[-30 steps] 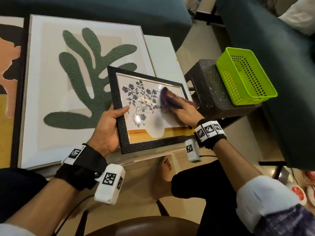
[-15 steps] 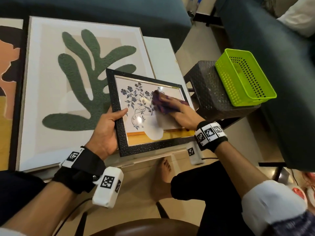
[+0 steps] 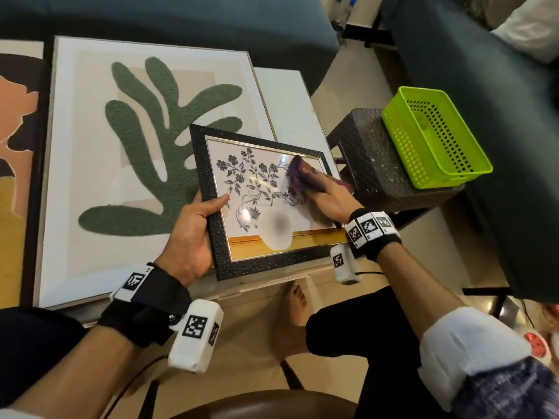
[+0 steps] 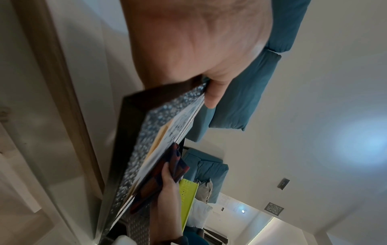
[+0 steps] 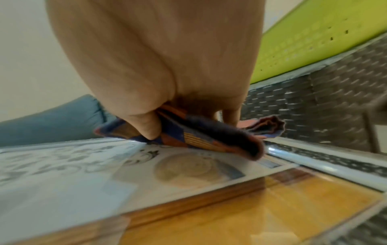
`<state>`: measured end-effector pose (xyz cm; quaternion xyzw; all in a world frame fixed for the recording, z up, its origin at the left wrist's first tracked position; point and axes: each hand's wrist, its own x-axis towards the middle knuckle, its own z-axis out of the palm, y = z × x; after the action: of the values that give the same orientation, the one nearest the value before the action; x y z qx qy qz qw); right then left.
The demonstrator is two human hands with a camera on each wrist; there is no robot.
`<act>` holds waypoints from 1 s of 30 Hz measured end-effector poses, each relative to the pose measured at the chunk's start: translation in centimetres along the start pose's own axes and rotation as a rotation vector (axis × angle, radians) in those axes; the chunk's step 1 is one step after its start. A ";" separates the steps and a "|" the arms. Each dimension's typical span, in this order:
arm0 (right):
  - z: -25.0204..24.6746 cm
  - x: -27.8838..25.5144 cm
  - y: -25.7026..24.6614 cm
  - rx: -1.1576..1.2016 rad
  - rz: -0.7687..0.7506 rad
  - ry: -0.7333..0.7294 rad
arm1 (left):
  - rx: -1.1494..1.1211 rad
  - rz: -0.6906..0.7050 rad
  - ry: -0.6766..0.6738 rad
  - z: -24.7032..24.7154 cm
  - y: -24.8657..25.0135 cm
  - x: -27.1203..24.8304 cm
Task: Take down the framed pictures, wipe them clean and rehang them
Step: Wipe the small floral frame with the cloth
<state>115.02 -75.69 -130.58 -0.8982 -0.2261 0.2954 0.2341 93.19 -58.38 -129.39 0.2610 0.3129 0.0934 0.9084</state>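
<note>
3 framed pictures (image 3: pixel 145 164) (image 3: pixel 257 189) (image 3: pixel 15 146) (1 small), 1 cloth (image 3: pixel 295 172), 1 basket (image 3: pixel 450 178).

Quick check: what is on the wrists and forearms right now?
On the left hand: black wristband, white marker tag, white marker-printed camera block, dark cable. On the right hand: black wristband ringed with white marker tags, white block, black cable, white cuff over a dark patterned sleeve.

Left hand (image 3: pixel 193 234) grips left edge of black-framed flower picture (image 3: pixel 257 189), thumb on top. Right hand (image 3: pixel 328 195) holds purple cloth (image 3: pixel 295 173) against glass, upper right corner. Large green-leaf picture (image 3: pixel 145 146) lies on surface (image 3: pixel 287 95). Green basket (image 3: pixel 432 137) sits on dark woven stool (image 3: pixel 372 164).
</note>
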 end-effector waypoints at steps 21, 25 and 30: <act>-0.9 1.2 0.0 -0.070 0.055 -0.020 | -0.003 -0.009 0.012 -0.1 -0.1 0.2; 0.2 0.1 -1.6 -0.085 -0.236 -0.242 | 0.005 -0.015 0.020 -0.4 -0.3 0.4; -0.7 1.0 -0.6 -0.091 -0.019 0.024 | 0.003 -0.012 0.002 -0.2 -0.1 0.2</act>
<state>116.06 -74.83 -130.14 -0.9092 -0.2449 0.2718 0.1986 93.21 -58.34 -129.69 0.2604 0.3155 0.0880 0.9083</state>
